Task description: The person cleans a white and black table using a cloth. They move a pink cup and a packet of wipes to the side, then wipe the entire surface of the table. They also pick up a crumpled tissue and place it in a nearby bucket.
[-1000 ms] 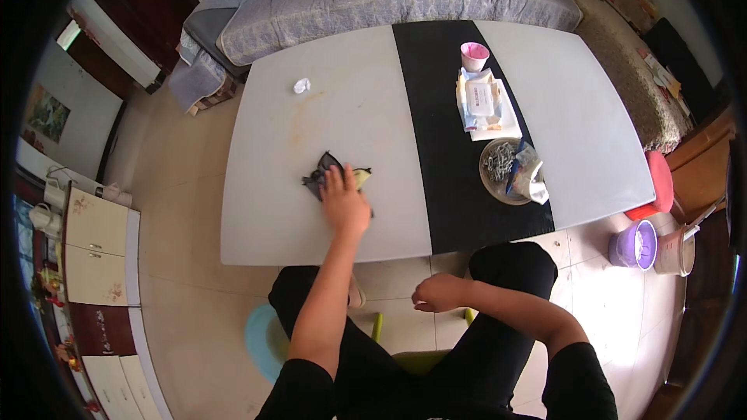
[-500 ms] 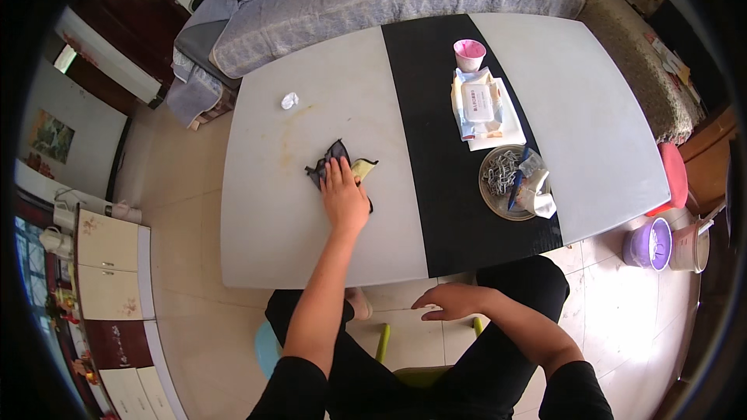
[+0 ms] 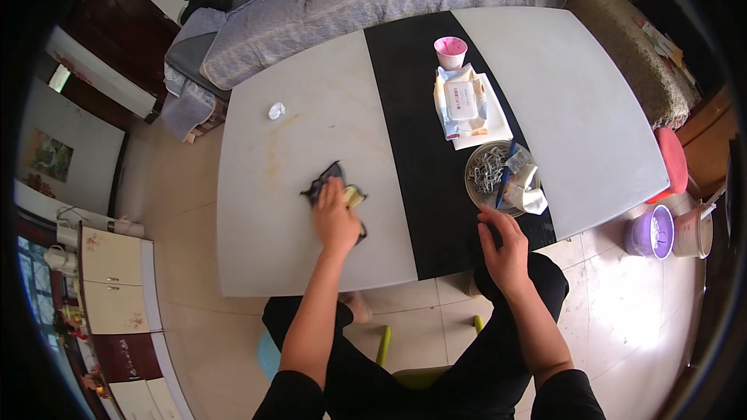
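Observation:
My left hand (image 3: pixel 337 225) lies on a dark grey and yellow cloth (image 3: pixel 323 181), pressing it to the white left part of the table (image 3: pixel 257 233). The cloth's corners stick out around my fingers, slightly blurred. My right hand (image 3: pixel 504 245) is held over the table's near edge with fingers loosely apart and nothing visible in it. Its fingertips are just by the rim of a round tray (image 3: pixel 476 198), which carries metal clips (image 3: pixel 489 169), a blue pen (image 3: pixel 504 183) and a crumpled white packet (image 3: pixel 529 193). Whether they touch the tray I cannot tell.
A crumpled white tissue (image 3: pixel 277 111) lies at the far left by faint yellowish stains. On the black strip (image 3: pixel 405 124) stand a pink-and-white cup (image 3: pixel 450 52) and a wipes pack (image 3: pixel 461 101) over a white item. A red stool (image 3: pixel 671 162) and purple bucket (image 3: pixel 650 233) are at right.
My right hand has risen from below the table's edge to beside the round tray. My left hand and the cloth have moved slightly nearer. The view has shifted a little.

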Motion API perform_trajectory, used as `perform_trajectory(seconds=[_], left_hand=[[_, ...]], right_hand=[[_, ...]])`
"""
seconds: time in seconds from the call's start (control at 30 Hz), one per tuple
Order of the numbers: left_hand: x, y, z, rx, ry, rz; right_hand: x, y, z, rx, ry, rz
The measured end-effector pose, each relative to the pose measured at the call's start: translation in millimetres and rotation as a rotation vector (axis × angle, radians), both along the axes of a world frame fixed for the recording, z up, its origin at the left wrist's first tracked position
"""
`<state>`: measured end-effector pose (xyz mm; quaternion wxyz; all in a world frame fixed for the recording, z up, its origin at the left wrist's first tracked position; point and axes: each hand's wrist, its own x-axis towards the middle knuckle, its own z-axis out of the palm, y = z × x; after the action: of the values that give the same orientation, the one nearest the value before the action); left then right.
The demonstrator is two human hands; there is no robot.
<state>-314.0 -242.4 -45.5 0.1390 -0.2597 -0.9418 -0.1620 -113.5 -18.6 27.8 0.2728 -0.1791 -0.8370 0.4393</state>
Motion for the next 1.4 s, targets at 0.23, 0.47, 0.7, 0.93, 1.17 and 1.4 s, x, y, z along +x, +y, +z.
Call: perform_trajectory(seconds=[0.23, 0.47, 0.7, 0.93, 1.17, 1.4], left_hand=[[65.2, 53.0, 31.3, -0.208, -0.110, -0.460], [14.8, 80.1, 20.3, -0.217, -0.088, -0.344], [17.2, 66.5, 25.6, -0.255, -0.122, -0.306], [9.2, 75.1, 24.7, -0.310, -0.084, -0.351], [-11.8, 119.5, 22.7, -0.284, -0.114, -0.305], [0.8, 127.2, 21.1, -0.317, -0.063, -0.375]], right_hand=[[-13.3, 0.4, -11.1, 0.091, 0.079, 0.041], [-18.2, 0.9, -11.5, 0.001, 0.081, 0.055], [-24.6, 0.8, -14.2, 0.032, 0.174, 0.037], [-22.1, 5.0, -13.9, 0.050, 0.173, 0.055], [-19.6, 8.4, -21.6, -0.016, 0.147, -0.006], [-24.2, 0.9, -13.7, -0.033, 0.176, 0.061]])
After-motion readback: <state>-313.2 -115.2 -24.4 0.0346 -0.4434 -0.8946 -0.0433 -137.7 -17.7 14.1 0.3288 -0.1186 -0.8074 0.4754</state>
